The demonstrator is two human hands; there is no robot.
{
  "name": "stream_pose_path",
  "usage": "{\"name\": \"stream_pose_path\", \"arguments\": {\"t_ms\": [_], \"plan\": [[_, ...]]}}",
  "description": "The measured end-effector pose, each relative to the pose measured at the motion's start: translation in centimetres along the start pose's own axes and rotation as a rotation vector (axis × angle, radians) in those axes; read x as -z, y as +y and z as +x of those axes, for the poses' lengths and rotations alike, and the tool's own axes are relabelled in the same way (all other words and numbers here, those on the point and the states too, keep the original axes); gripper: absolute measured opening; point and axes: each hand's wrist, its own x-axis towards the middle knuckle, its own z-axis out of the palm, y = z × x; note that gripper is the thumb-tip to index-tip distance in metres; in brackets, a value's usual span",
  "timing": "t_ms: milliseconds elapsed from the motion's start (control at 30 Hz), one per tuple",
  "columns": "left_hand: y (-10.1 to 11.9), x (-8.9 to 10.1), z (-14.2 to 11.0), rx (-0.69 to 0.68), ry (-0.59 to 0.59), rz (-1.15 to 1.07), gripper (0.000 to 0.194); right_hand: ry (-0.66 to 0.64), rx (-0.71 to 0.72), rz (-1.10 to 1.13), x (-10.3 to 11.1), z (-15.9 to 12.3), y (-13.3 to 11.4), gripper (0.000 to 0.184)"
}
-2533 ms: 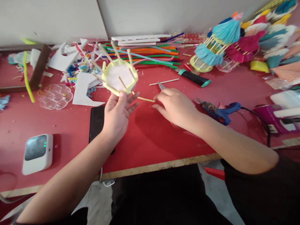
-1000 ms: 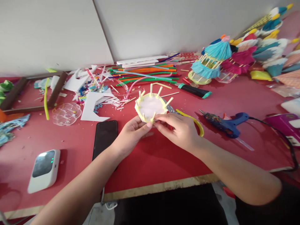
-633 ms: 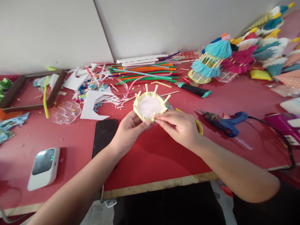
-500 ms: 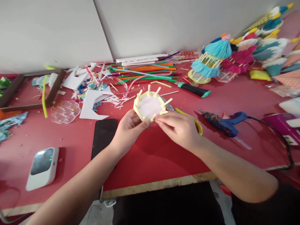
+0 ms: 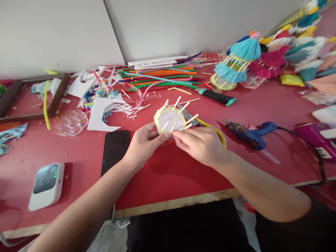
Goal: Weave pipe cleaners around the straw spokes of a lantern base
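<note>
A small round white disc (image 5: 172, 117) with a yellow rim is held above the red table. Several pale wooden sticks stand up around its edge, some leaning outward. My left hand (image 5: 145, 141) pinches the disc's near-left edge between thumb and fingers. At the near-right edge, my right hand (image 5: 198, 141) has its fingertips closed on the rim by the foot of a stick; exactly what they press is hidden. Behind the disc lie scissors (image 5: 222, 135) with yellow handles, partly covered by my right hand.
A blue glue gun (image 5: 252, 134) with a cord rests at the right, near a black-and-green utility knife (image 5: 217, 96). A phone (image 5: 115, 148) and a white device (image 5: 47, 187) lie left. Pipe cleaners (image 5: 160, 78), foam scraps (image 5: 101, 113) and a blue fringed model (image 5: 237, 63) stand farther back.
The disc has tipped toward a flatter angle, so its sticks now point more upward and the near ones show. Both hands keep their hold on its near edge.
</note>
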Motion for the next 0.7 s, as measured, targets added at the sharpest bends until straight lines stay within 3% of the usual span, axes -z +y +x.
{"name": "stream_pose_path", "arguments": {"t_ms": [200, 367, 700], "plan": [[-0.2, 0.0, -0.1, 0.006, 0.044, -0.084, 0.037, 0.026, -0.111, 0.092, -0.3, -0.2, -0.6, 0.018], [-0.2, 0.0, 0.1, 0.020, 0.008, -0.189, 0.032, 0.117, -0.202, 0.125, -0.5, 0.0, -1.3, 0.014], [0.3, -0.2, -0.3, 0.030, -0.050, -0.324, 0.027, 0.040, -0.123, 0.127, -0.4, -0.3, -0.6, 0.019]]}}
